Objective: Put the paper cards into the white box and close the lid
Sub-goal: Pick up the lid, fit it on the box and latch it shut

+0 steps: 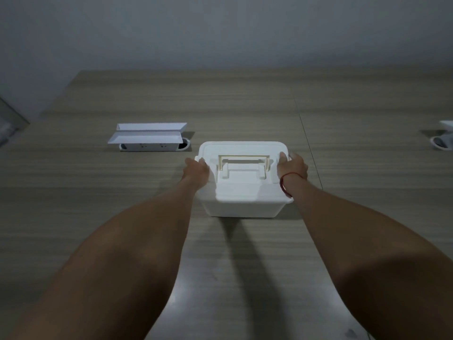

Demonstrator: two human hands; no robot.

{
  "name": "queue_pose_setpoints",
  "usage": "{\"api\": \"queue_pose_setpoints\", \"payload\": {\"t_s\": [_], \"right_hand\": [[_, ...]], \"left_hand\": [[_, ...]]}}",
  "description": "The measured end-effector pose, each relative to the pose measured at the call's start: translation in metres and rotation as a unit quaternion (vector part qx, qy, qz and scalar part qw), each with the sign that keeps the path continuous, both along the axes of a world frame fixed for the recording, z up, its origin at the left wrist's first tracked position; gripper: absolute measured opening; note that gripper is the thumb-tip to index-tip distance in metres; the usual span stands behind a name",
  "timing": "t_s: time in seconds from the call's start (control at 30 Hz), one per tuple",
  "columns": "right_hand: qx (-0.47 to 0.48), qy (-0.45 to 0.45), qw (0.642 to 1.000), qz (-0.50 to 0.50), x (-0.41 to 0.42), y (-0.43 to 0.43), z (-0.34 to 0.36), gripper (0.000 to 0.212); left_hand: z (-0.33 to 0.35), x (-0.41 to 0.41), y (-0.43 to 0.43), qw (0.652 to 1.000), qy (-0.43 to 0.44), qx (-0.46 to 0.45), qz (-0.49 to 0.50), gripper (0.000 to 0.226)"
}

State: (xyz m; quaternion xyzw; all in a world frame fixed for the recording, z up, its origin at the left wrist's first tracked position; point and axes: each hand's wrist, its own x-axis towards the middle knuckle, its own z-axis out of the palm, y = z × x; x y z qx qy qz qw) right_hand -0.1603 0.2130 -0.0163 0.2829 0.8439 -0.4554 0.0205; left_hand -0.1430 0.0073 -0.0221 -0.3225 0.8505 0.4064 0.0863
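A white box (241, 204) stands on the wooden table, a little beyond the middle. Its lid (241, 149) lies flat on top, and a handle (244, 160) lies folded down on the lid. My left hand (196, 169) presses against the box's left side at the lid edge. My right hand (291, 166) holds the right side the same way; a red string circles that wrist. No paper cards are in sight.
A white socket unit with its flaps raised (149, 137) sits on the table (98, 204) to the back left of the box. Another white fitting (445, 137) shows at the right edge. A grey wall stands behind the table.
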Motion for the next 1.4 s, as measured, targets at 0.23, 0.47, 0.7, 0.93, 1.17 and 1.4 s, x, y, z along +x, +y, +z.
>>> {"api": "queue_pose_setpoints", "payload": {"t_s": [0.23, 0.47, 0.7, 0.93, 1.17, 1.4], "right_hand": [[-0.089, -0.054, 0.992, -0.068, 0.016, 0.005, -0.007, 0.071], [-0.134, -0.05, 0.983, -0.116, 0.019, 0.004, -0.005, 0.076], [-0.072, -0.003, 0.988, -0.134, 0.017, -0.004, -0.005, 0.061], [0.002, 0.014, 0.992, -0.121, -0.004, -0.012, -0.004, 0.049], [0.067, 0.005, 0.994, -0.083, -0.009, -0.01, -0.001, 0.041], [0.043, 0.012, 0.997, -0.069, -0.012, -0.01, 0.005, 0.04]], "left_hand": [[-0.015, 0.009, -0.011, 0.995, -0.014, 0.091, 0.035, 0.09], [-0.011, 0.017, -0.005, 0.99, 0.097, -0.093, 0.049, 0.062], [-0.016, 0.016, 0.007, 0.977, 0.183, -0.079, 0.081, 0.038], [-0.011, -0.007, 0.011, 0.973, 0.19, -0.104, 0.082, 0.033], [-0.009, -0.014, 0.012, 0.975, 0.179, -0.074, 0.106, 0.034], [-0.001, -0.014, 0.021, 0.981, 0.128, -0.042, 0.137, 0.055]]}}
